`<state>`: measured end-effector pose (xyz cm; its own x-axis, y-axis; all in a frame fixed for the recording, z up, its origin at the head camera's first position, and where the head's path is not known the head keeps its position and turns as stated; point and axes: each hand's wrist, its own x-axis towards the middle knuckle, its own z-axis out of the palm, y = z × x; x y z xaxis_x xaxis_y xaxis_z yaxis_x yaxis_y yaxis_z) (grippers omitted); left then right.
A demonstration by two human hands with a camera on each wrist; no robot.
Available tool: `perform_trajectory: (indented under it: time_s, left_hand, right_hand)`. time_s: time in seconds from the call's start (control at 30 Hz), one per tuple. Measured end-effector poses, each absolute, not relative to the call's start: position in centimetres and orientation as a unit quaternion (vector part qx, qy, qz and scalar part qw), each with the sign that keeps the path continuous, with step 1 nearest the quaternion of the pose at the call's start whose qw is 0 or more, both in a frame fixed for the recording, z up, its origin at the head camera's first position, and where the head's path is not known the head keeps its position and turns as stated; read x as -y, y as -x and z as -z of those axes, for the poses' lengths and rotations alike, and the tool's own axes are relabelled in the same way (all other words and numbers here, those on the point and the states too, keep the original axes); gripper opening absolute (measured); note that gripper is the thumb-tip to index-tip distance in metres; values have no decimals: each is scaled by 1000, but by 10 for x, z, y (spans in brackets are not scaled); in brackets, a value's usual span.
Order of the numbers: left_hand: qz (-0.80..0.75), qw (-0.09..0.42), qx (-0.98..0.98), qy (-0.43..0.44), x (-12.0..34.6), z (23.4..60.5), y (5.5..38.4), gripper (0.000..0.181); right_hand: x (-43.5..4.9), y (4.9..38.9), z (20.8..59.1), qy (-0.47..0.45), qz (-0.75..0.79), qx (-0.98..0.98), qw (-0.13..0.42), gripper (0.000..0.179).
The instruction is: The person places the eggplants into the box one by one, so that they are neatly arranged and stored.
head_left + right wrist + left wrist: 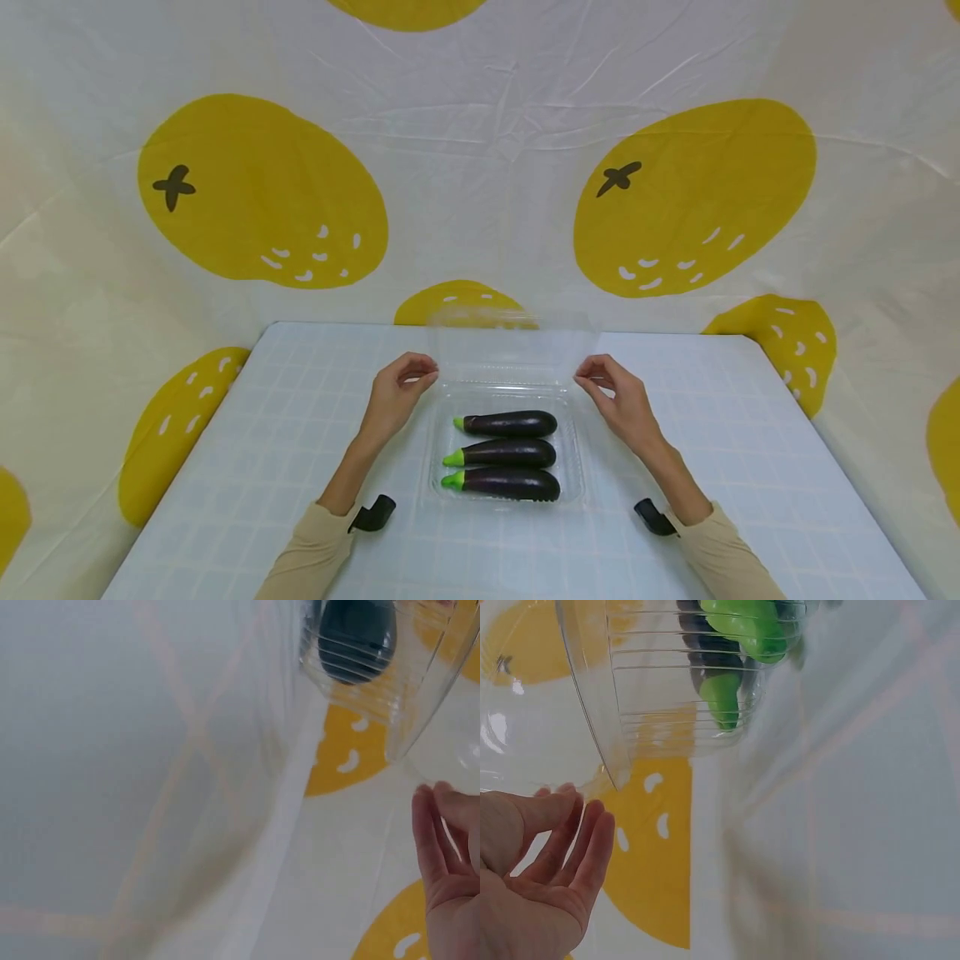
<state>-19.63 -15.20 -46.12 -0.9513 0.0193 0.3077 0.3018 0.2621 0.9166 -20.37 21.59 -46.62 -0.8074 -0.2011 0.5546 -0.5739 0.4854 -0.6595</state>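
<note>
Three dark purple eggplants [513, 453] with green stem ends lie side by side in the base of a clear plastic clamshell box [576, 467]. Its hinged lid [517, 346] stands raised at the far side. At the lid's left edge, my left hand [397, 392] pinches the plastic between thumb and fingertips. My right hand [615, 396] pinches the lid's right edge in the same way. The left wrist view shows green stem ends [721, 697] through the ribbed wall. One rounded dark eggplant end [357, 641] appears in the right wrist view.
A pale checked cloth covers the table [750, 467]. Behind it hangs a white curtain [480, 192] printed with large yellow fruit. Black wrist devices [373, 513] sit at both cuffs, close to the box's near corners.
</note>
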Motion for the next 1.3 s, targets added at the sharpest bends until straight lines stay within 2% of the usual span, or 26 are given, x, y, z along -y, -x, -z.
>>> perform_trajectory:
  time_s: [0.27, 0.53, 0.7, 1.3]
  left_hand:
    - [573, 98, 807, 108, 158, 460, 190, 12]
    - [558, 87, 818, 105, 162, 462, 183, 17]
    - [557, 76, 819, 112, 165, 462, 178, 24]
    - [604, 39, 786, 122, 171, 468, 167, 25]
  right_hand:
    - [-220, 199, 469, -263, -425, 838, 220, 30]
    - [-224, 195, 471, -314, -413, 821, 241, 38]
    - [-226, 190, 471, -304, -383, 839, 240, 35]
    - [-238, 176, 474, -321, -354, 855, 202, 33]
